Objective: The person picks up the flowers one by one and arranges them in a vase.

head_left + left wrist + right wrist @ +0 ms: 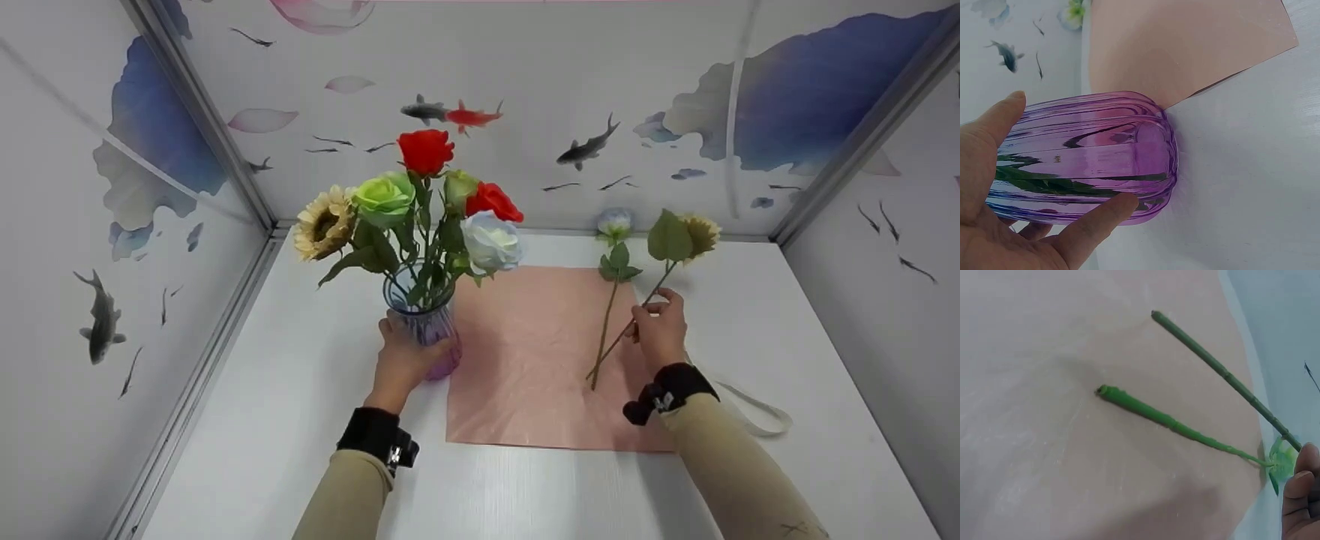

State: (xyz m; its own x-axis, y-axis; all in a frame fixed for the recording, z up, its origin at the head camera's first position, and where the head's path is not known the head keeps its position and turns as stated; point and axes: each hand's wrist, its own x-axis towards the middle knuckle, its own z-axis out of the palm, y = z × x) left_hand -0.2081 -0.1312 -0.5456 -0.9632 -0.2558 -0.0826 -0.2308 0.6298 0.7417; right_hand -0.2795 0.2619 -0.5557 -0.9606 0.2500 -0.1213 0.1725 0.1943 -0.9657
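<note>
My left hand (407, 356) grips a ribbed glass vase (1100, 140), blue at the rim and purple at the base. Red roses (425, 152), a green rose (384, 199), a pale blue rose (491, 241) and a sunflower (325, 223) stand in it. Over the right side of the pink paper (517, 375), my right hand (660, 326) pinches the stem of another sunflower (702, 235). That stem (1224, 374) is raised above the paper in the right wrist view. Below it lies a pale blue flower (616, 223), its green stem (1168, 422) resting on the paper.
A white ribbon (772, 429) lies looped on the white table (525, 495), right of the paper. Printed panels (570, 67) with fish and petals wall the table at the back and both sides, joined by metal corner posts (210, 120).
</note>
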